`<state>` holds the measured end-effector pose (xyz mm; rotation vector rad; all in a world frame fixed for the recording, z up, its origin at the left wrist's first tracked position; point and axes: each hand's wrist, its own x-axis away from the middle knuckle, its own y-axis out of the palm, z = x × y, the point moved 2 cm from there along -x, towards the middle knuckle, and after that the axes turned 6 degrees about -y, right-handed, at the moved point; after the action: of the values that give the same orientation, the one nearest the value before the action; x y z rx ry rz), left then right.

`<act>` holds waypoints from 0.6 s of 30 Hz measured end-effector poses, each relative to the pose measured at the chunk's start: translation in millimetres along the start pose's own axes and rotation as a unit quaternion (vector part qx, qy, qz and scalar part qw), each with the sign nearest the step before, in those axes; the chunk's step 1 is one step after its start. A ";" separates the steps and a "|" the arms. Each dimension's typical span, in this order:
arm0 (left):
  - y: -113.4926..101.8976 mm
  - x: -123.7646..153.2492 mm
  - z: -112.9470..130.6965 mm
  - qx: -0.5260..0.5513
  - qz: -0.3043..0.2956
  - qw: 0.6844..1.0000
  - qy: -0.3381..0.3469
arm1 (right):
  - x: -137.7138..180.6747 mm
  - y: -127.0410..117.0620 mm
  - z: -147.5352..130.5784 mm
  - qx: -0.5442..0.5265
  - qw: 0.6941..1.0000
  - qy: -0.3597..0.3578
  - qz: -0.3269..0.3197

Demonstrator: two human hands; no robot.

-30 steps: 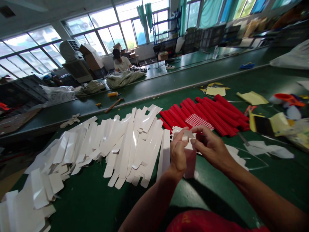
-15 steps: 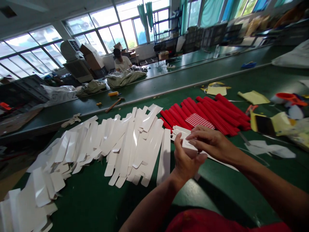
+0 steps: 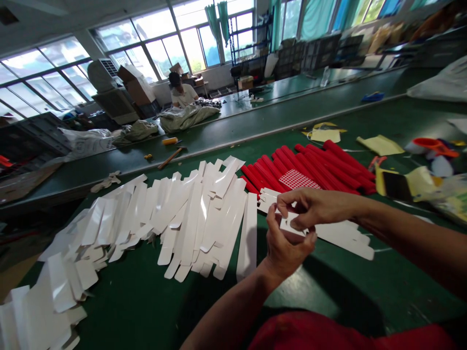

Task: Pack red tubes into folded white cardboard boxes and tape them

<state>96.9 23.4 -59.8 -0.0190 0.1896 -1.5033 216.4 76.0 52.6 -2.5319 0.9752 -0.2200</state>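
- A worker's left hand [image 3: 288,245] and right hand [image 3: 314,206] meet over a green worktable [image 3: 146,301], closed together on a small white card piece [image 3: 291,225].
- The left hand, seen from the back, curls its fingers under the card from below; the right hand comes in from the right and pinches the card's upper edge with thumb and fingertips.
- The card sits between the two hands, lifted clear of the table and mostly hidden by them.
- Just beyond and under the right wrist lies a loose stack of white blanks [image 3: 346,239], flat on the table.
- To the left of the hands, a long overlapping row of glossy white strips [image 3: 182,218] fans across the table.
- Behind the hands, a bank of red folded sleeves [image 3: 328,167] lies side by side, with a red-and-white checked piece [image 3: 299,180] resting on it.
- Yellow paper cut-outs [image 3: 381,145] lie well apart on the right.
- At a far table, another person [image 3: 182,92] sits by the windows.
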 end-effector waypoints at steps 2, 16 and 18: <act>-0.6 -0.4 -1.7 -0.001 0.005 1.000 0.007 | 0.0 0.7 -2.1 0.051 0.999 0.015 0.010; 8.9 7.1 -13.3 -0.143 0.074 0.958 0.237 | 15.7 10.5 -29.6 0.294 0.952 0.084 -0.005; 8.9 9.8 -14.3 -0.151 0.080 0.950 0.261 | 19.3 11.3 -29.4 0.292 0.952 0.085 -0.021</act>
<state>104.3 15.8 -76.2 0.1473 0.8279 -1.2783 215.4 46.0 74.1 -2.0096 0.7702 -0.6465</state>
